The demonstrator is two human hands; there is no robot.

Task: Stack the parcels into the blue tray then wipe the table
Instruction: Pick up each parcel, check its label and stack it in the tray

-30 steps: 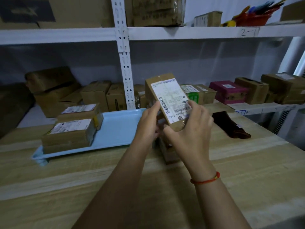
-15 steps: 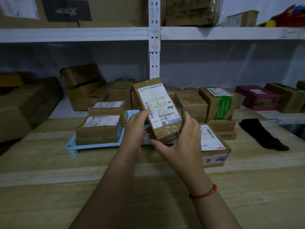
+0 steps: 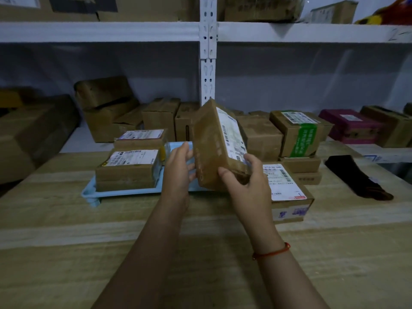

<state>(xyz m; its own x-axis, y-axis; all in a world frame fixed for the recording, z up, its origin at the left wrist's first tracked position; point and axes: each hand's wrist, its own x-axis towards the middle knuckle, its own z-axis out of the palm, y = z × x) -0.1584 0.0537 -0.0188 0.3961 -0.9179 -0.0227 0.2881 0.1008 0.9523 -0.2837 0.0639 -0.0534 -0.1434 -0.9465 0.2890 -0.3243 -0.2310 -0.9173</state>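
Note:
I hold a flat brown parcel on edge above the table, its white label turned to the right. My right hand grips its lower corner from below. My left hand touches its left face with fingers nearly straight. The blue tray lies left of my hands and carries two labelled parcels, a near one and a far one. Another labelled parcel lies on the wooden table right of my right hand.
A dark cloth lies at the table's right. More boxes, one with green tape, stand behind the held parcel. The shelf behind holds several cartons and a magenta box. A white shelf post rises at centre.
The parcel has turned from label facing me to standing on edge with the label to the right. The view has shifted, so the tray sits more to the centre.

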